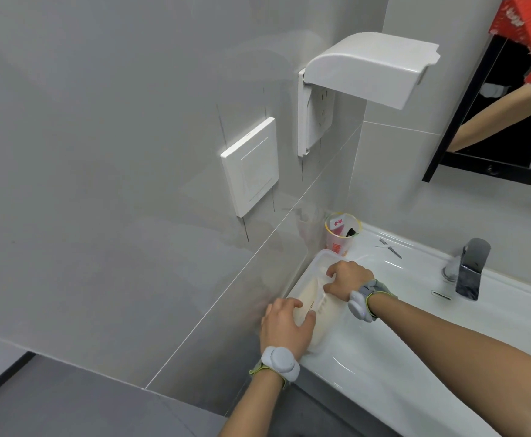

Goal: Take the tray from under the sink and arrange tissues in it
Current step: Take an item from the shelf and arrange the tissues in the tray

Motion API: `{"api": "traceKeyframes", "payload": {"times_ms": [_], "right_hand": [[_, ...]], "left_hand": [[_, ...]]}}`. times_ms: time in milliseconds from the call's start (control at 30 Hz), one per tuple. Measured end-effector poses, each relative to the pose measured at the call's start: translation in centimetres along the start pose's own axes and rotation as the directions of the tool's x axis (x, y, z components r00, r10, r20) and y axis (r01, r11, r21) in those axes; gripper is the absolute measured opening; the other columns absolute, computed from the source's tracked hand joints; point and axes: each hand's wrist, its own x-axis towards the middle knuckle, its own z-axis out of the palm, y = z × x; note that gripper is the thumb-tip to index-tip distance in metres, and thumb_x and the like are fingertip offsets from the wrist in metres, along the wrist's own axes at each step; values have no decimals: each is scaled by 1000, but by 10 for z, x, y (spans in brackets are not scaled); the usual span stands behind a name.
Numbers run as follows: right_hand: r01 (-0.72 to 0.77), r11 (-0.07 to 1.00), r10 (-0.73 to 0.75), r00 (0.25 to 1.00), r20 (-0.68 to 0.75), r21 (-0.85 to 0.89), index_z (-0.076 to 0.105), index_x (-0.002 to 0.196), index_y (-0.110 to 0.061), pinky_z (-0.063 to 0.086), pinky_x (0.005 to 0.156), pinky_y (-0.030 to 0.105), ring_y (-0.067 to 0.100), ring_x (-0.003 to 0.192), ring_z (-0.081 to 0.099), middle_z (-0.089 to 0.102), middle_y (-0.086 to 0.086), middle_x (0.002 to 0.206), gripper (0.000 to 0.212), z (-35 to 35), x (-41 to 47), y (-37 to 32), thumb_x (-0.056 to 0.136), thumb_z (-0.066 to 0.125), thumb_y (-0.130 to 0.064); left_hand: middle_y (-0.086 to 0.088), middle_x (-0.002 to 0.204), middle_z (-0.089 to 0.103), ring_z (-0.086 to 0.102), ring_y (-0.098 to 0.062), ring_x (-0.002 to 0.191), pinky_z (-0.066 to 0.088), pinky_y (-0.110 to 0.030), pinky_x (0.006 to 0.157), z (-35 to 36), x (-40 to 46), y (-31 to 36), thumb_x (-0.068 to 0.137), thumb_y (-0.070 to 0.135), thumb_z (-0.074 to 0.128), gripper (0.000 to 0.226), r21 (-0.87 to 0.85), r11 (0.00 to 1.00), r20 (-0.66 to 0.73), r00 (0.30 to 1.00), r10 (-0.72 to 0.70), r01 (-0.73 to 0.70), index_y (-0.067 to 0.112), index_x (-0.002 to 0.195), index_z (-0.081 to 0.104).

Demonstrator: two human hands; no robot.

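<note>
Left hand [284, 329] nearest, 6 o'clock end of tissue pack [310, 305], fingers curled round it. Right hand [347, 280] at 1 o'clock end, gripping pack top edge. Pack lies inside clear tray [317, 258], tray on sink [415, 342] left ledge against wall. Pack long axis 7-to-1 o'clock, along tray. Judgement: seating pack flat next. Cup [341, 233] just beyond tray, 12 o'clock.

Tissue pack [310, 305] (cream, seemingly) in tray [317, 259]
</note>
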Motion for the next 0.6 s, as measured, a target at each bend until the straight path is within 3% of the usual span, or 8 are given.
{"api": "traceKeyframes", "payload": {"times_ms": [167,333,600], "right_hand": [[9,1000,-8,1000,29,-24,70,109,-22,52,78,31,26,93,66,70,3,104,38,4,5,-4,75,63,-38],[7,1000,-5,998,60,-21,70,109,-23,52,77,31,25,93,66,70,2,105,37,8,11,-7,76,63,-38],[-1,1000,1,997,74,-8,70,107,-21,51,72,29,24,91,67,71,3,103,38,15,20,-5,73,61,-35]], "left_hand": [[16,133,49,44,-10,127,35,-32,106,6,-17,-11,82,54,55,43,29,1000,27,1000,-4,3,30,117,59],[11,154,28,24,-12,144,29,-35,115,11,-30,-23,83,52,53,55,50,998,65,997,-34,31,31,134,47],[9,160,17,14,-14,149,31,-36,114,21,-33,-28,85,50,53,61,83,995,79,995,-64,57,31,140,38]]}}
